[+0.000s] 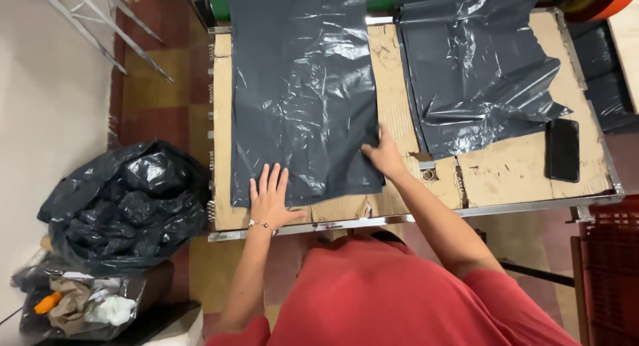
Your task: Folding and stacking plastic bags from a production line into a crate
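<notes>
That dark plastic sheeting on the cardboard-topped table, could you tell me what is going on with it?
A person in a red top presses both hands flat on a dark grey plastic sheet spread over the cardboard-covered work table. The left hand rests on its lower edge, the right hand on its lower right corner. A second, crumpled dark grey plastic sheet lies to the right, beside a black phone. A stuffed black plastic bag sits on the floor to the left.
</notes>
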